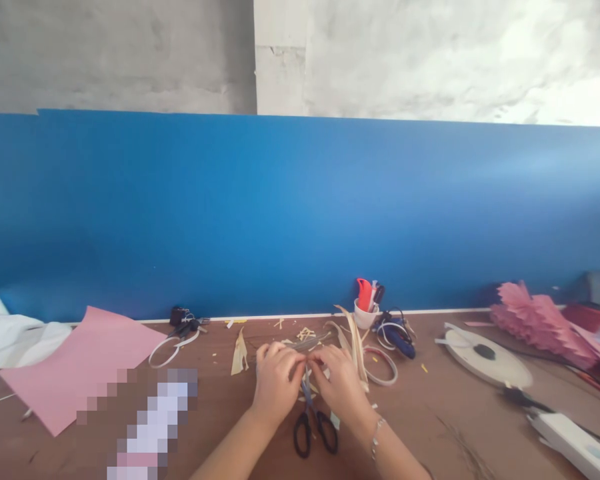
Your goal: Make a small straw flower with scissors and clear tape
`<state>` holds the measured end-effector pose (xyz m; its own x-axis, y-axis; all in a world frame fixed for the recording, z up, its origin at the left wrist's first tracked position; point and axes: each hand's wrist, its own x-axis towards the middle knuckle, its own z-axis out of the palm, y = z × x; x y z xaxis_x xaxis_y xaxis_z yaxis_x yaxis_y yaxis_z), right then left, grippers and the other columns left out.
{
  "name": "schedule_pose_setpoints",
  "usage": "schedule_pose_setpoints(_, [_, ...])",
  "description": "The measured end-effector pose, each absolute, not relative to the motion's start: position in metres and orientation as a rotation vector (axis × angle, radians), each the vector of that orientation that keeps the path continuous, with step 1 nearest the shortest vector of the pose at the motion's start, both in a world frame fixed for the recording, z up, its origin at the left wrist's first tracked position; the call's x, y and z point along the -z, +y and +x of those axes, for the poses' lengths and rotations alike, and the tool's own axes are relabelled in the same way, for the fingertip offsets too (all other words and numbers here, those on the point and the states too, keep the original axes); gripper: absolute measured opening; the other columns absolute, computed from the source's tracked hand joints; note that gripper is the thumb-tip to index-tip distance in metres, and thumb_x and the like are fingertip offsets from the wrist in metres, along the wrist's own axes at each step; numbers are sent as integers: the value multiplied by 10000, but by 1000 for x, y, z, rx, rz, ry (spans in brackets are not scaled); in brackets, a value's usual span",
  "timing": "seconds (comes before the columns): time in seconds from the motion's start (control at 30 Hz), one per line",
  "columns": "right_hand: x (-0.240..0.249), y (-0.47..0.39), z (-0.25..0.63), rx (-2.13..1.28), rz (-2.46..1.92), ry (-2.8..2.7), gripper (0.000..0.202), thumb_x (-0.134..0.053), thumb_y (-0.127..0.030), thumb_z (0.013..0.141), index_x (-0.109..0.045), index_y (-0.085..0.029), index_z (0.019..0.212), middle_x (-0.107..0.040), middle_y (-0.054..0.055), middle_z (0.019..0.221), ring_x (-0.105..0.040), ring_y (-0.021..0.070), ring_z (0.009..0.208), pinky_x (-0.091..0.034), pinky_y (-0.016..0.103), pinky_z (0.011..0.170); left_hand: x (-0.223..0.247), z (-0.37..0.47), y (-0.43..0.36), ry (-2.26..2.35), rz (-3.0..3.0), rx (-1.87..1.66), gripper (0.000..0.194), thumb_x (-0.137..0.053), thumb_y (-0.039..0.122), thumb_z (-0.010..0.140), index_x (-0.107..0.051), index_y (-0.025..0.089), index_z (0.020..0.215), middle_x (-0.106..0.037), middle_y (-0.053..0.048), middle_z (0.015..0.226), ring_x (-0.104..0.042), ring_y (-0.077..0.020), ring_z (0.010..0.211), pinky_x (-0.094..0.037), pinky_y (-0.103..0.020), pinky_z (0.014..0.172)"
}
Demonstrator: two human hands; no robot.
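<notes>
My left hand (279, 377) and my right hand (337, 377) meet over the middle of the brown table, fingertips pinched close together. Whatever sits between the fingertips is too small to make out. Just beneath them lies a pair of scissors (309, 417) with black handles toward me and its blades partly hidden. Pale dried husk strips (356, 350) stand by my right hand, and a torn husk piece (240, 355) lies left of my left hand. Small cut scraps (306, 333) are scattered behind and under the hands.
A white cup (365, 316) with red-handled tools stands against the blue partition (300, 213). Pink paper (95, 360) and a cable (173, 351) lie left. Rightward are a tape roll (387, 370), a white round object (495, 363), pink pleated paper (535, 327) and a power strip (577, 443).
</notes>
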<state>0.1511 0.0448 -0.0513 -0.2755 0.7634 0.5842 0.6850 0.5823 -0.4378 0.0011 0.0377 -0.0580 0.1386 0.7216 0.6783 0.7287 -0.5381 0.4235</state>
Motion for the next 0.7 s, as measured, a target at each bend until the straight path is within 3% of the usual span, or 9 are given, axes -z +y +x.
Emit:
schedule_pose_setpoints(0.3, [49,43,150,-109,-1204,-1975,145,-497,-134,817,-589,-196,724,-650,14,710,-581,186,696,-350,294,662,61,1,39,-1604,-2377,1426,113,-536,187,806,-621,231,745,-687,-7,759,-564,-194,805,-320,-394,821])
schedule_pose_setpoints(0.5, [51,44,150,-140,-1178,-1976,159,-474,-151,833,-602,-199,750,-663,32,735,-583,194,708,-368,310,677,60,-1,40,-1594,-2421,1422,132,-556,186,788,-631,240,883,-700,-30,855,-569,-211,844,-332,-405,821])
schedule_pose_setpoints(0.7, [49,43,150,-154,-1184,-2011,159,-476,-143,833,-596,-195,743,-649,23,715,-572,191,709,-366,310,681,59,0,37,-1497,-2386,1360,136,-512,179,838,-633,232,806,-697,0,773,-560,-186,788,-305,-386,809])
